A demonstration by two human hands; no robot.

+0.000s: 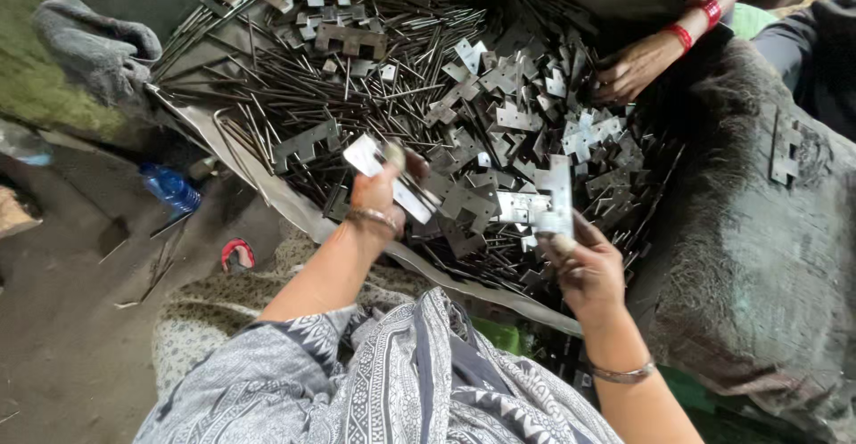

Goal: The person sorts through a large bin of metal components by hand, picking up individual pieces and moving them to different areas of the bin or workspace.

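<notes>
Hinge leaves — thin, stiff, sharp-edged steel — left hand (379, 190) pinches one (392, 176), right hand (584, 261) grips another (544, 203) by its flat edges

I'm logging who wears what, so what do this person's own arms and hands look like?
Both forearms are bare. The left hand has a thin metal bangle at the wrist, and the right hand has a similar bangle lower on the forearm. A loose grey-blue garment with white printed patterns covers the upper arms.
</notes>
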